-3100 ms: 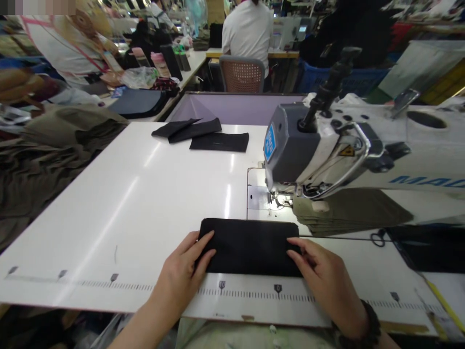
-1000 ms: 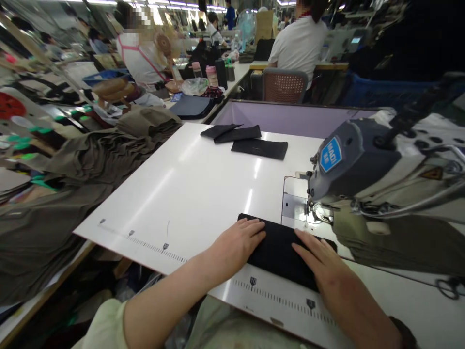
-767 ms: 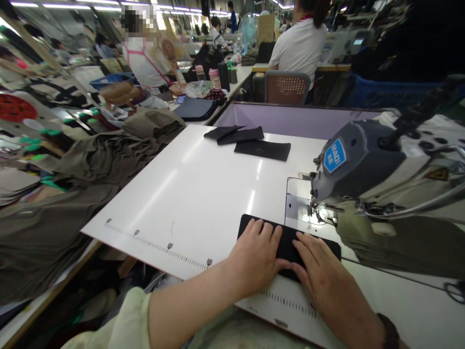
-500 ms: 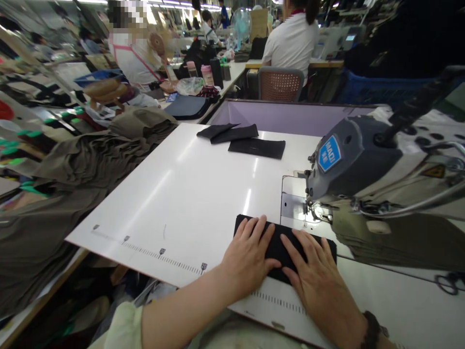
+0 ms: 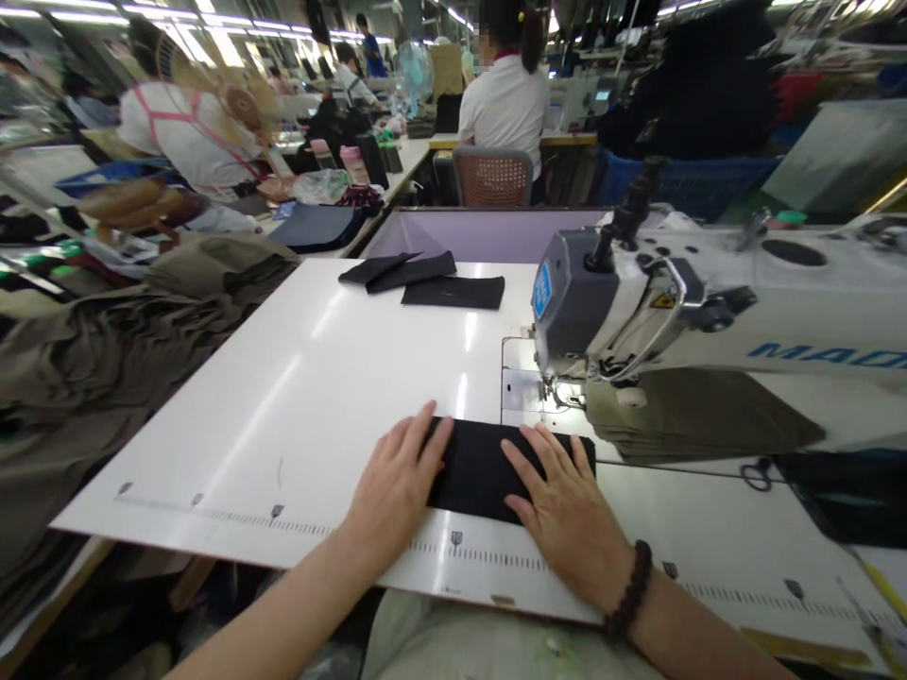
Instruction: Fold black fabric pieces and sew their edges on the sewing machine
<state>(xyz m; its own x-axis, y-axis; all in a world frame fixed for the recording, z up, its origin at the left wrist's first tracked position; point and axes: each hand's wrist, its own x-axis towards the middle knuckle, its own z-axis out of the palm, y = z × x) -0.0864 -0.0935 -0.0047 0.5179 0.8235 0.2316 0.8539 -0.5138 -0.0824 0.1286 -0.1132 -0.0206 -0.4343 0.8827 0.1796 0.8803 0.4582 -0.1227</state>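
A rectangular black fabric piece (image 5: 476,467) lies flat on the white sewing table in front of the sewing machine (image 5: 588,302). At its left end rests my left hand (image 5: 397,482), fingers stretched out and covering that edge; its thumb is mostly hidden. My right hand (image 5: 571,510), with a dark beaded bracelet on the wrist, lies with spread fingers over the right part of the fabric. The needle area (image 5: 559,392) is lit, just beyond the fabric's right half. Farther back on the table are several black fabric strips (image 5: 453,292), partly overlapping.
Olive fabric pieces (image 5: 680,411) are stacked under the machine arm. Scissors (image 5: 757,474) lie right of my right hand. Brown-olive cloth (image 5: 177,302) is heaped along the left side. A printed ruler (image 5: 496,557) runs along the table's front edge. A seated person (image 5: 504,109) is ahead.
The view has swung right, showing more of the machine. My left hand has shifted from the fabric's top to its left end, so the hands are farther apart. My right hand stays on the fabric.
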